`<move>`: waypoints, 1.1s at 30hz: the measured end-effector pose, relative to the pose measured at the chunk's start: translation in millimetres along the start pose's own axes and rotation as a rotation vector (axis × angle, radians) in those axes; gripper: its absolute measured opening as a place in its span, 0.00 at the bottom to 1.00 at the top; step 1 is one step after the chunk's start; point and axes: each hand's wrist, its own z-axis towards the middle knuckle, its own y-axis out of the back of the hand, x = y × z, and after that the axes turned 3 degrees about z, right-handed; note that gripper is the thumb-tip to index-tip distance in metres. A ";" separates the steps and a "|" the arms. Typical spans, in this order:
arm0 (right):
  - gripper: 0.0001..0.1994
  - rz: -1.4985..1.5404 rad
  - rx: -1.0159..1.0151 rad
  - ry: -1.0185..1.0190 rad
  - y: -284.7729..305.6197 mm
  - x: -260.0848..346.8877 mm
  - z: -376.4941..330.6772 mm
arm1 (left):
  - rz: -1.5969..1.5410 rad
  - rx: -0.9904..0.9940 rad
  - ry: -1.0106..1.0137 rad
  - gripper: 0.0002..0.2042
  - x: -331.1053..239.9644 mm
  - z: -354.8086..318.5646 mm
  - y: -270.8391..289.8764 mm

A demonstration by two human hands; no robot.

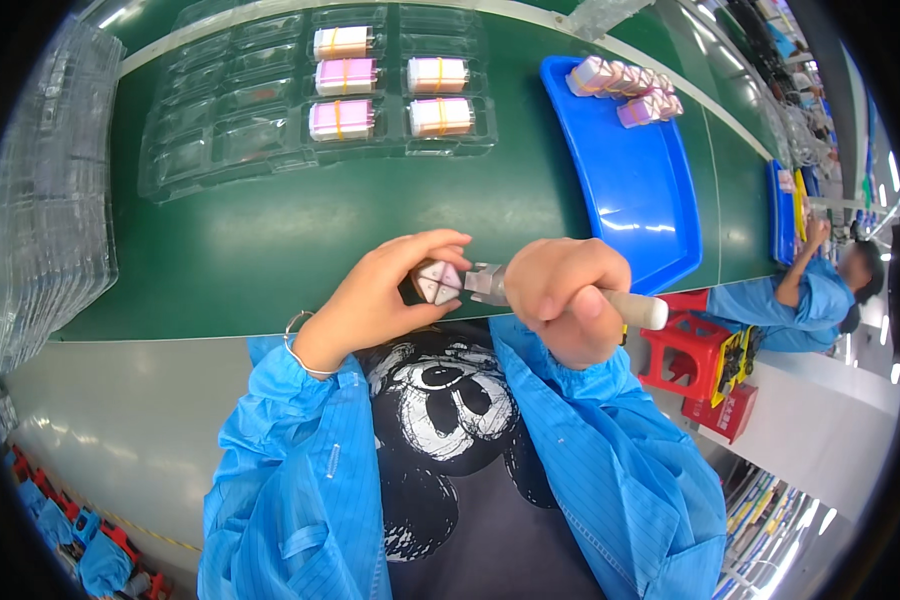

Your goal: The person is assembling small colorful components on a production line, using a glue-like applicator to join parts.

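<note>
My left hand (380, 295) curls its fingers and thumb around a small bundle of white-and-pink blocks (438, 282), whose end with a cross-shaped seam faces up. My right hand (568, 298) is closed in a fist around a hand tool (642, 309) with a pale, rounded handle. The tool's grey, partly see-through head sticks out to the left, close beside the bundle; whether the two touch I cannot tell. Farther off, a clear plastic blister tray (245, 135) holds several similar bundles (341, 119), each with a yellow band around it.
To the right, a blue tray (635, 190) holds more bundles (620, 80) at its far end. Stacked clear trays (45, 200) rise at the left edge of the green table (200, 285). A co-worker in blue (805, 300) sits at the right, near a red stool (685, 350).
</note>
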 end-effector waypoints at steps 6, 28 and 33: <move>0.10 -0.155 0.086 0.087 -7.1 -5.2 -1.4 | 0.281 -0.167 -0.172 0.20 6.9 0.8 -9.1; 0.10 -0.312 0.159 -0.065 -6.5 -22.0 1.6 | 0.283 -0.155 -0.154 0.20 -0.7 -0.5 -8.9; 0.13 -0.054 -0.060 0.081 -2.2 -7.4 3.8 | 0.180 0.010 -0.092 0.26 2.2 -3.2 -0.4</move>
